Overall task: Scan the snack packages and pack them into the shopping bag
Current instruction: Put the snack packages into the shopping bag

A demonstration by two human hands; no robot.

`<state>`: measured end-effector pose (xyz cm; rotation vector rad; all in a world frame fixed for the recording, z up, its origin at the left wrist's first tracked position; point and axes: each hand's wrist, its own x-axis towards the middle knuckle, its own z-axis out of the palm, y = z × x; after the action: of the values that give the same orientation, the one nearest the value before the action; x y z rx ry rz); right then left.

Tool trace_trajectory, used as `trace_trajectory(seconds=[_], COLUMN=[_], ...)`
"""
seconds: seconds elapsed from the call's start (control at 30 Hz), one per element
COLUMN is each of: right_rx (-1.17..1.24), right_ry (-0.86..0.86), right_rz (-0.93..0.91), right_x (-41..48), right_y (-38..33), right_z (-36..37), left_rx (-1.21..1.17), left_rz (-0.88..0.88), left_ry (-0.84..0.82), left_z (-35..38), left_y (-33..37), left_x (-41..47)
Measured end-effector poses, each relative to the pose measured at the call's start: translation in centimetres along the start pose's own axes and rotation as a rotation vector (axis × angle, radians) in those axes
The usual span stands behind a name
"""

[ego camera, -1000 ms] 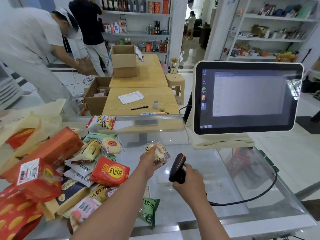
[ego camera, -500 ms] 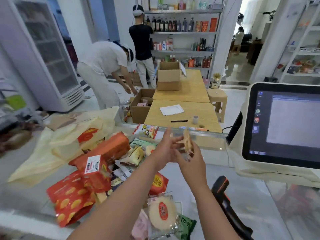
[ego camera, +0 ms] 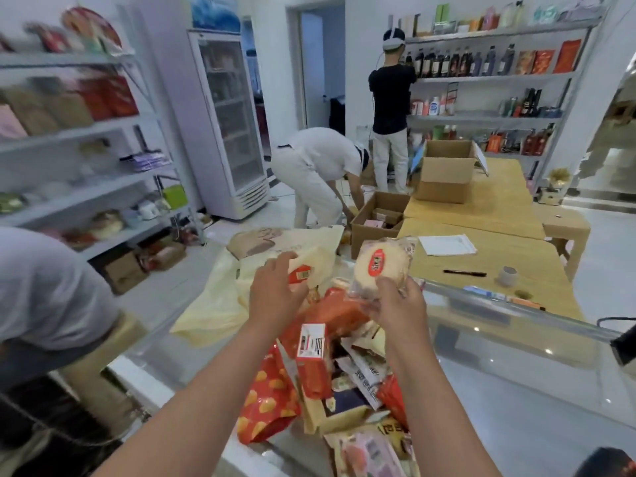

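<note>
The round pale cake in a clear crinkly wrapper with a red oval label (ego camera: 378, 266), which a second ago sat in the left hand in front of the black handheld scanner, is now pinched by its lower edge in the right hand (ego camera: 399, 304), fingers and thumb closed on the wrapper. The scanner is let go; a dark shape at the lower right edge of the view may be it, but that is too cropped to tell. The left hand (ego camera: 275, 290) has passed the cake over and now reaches forward with fingers spread and loosely curved, holding nothing, its fingertips at the crumpled cream-yellow plastic shopping bag (ego camera: 220, 304) that lies just beyond and to the left of it. Judging by this, the scan of this cake is done and the packing step is beginning: the left hand looks set to open the bag's mouth while the right brings the cake across.

Below both wrists lies the heap of unscanned red, orange and white snack packages (ego camera: 309, 366) on the glass counter (ego camera: 516, 356). Writing: the cake's red label carries white characters, too blurred to read; a barcode sticker shows on a red box in the heap, digits illegible
</note>
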<state>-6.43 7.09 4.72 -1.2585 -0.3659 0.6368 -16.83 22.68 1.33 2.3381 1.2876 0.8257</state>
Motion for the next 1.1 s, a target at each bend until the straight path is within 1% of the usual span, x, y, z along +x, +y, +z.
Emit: trace_trajectory(seconds=[0.07, 0.13, 0.17, 0.23, 0.3, 0.37, 0.47, 0.5, 0.57, 0.67, 0.7, 0.77, 0.83, 1.0, 1.07, 1.1], right_rx=[-0.024, -0.017, -0.007, -0.029, -0.06, -0.115, -0.188, -0.185, -0.165, -0.202, -0.217, -0.217, -0.167, -0.066, 0.046, 0.176], right_ry=[-0.013, -0.014, -0.015, -0.012, 0.009, 0.036, 0.051, 0.044, 0.004, -0.045, -0.022, 0.075, 0.179, 0.321, 0.375, 0.374], right_rz=[0.028, 0.055, 0.055, 0.036, 0.024, 0.034, 0.086, 0.118, 0.202, 0.319, 0.338, 0.328, 0.315, 0.285, 0.234, 0.209], right_x=[-0.1, -0.3, -0.3, -0.2, -0.2, -0.1, -0.1, 0.0, 0.0, 0.3, 0.8, 2.0, 3.6, 8.1, 10.2, 11.4], right_y=[0.1, 0.2, 0.3, 0.8, 1.9, 3.3, 5.6, 6.4, 7.9, 9.7, 10.4, 11.9, 13.2, 15.0, 14.5, 14.1], right_z=[2.1, 4.7, 6.1, 9.1, 12.1, 14.8, 18.5, 19.7, 21.9, 24.9, 25.6, 26.6, 27.1, 28.7, 29.7, 30.1], left_rx=[0.151, 0.186, 0.183, 0.096, -0.019, -0.103, -0.225, -0.269, -0.315, -0.232, -0.183, -0.066, 0.033, 0.166, 0.153, 0.138], left_rz=[-0.106, -0.226, -0.275, -0.356, -0.374, -0.307, -0.148, -0.091, 0.036, 0.227, 0.271, 0.34, 0.364, 0.415, 0.433, 0.447], left_ry=[0.026, 0.021, -0.009, -0.069, -0.04, 0.061, 0.173, 0.184, 0.15, 0.068, 0.043, 0.004, -0.022, -0.113, -0.131, -0.115], left_z=[-0.2, -0.2, -0.2, -0.3, -1.2, -2.8, -6.0, -7.1, -9.1, -11.7, -12.5, -13.7, -14.9, -17.1, -17.5, -17.6], left_y=[-4.4, -8.0, -9.6, -12.1, -13.8, -14.9, -15.3, -15.3, -15.2, -15.0, -14.9, -15.0, -15.1, -16.1, -16.0, -15.9], left_x=[0.5, 1.1, 1.6, 3.0, 4.7, 6.8, 11.2, 12.7, 15.2, 17.6, 18.3, 19.2, 19.8, 20.2, 19.8, 19.7])
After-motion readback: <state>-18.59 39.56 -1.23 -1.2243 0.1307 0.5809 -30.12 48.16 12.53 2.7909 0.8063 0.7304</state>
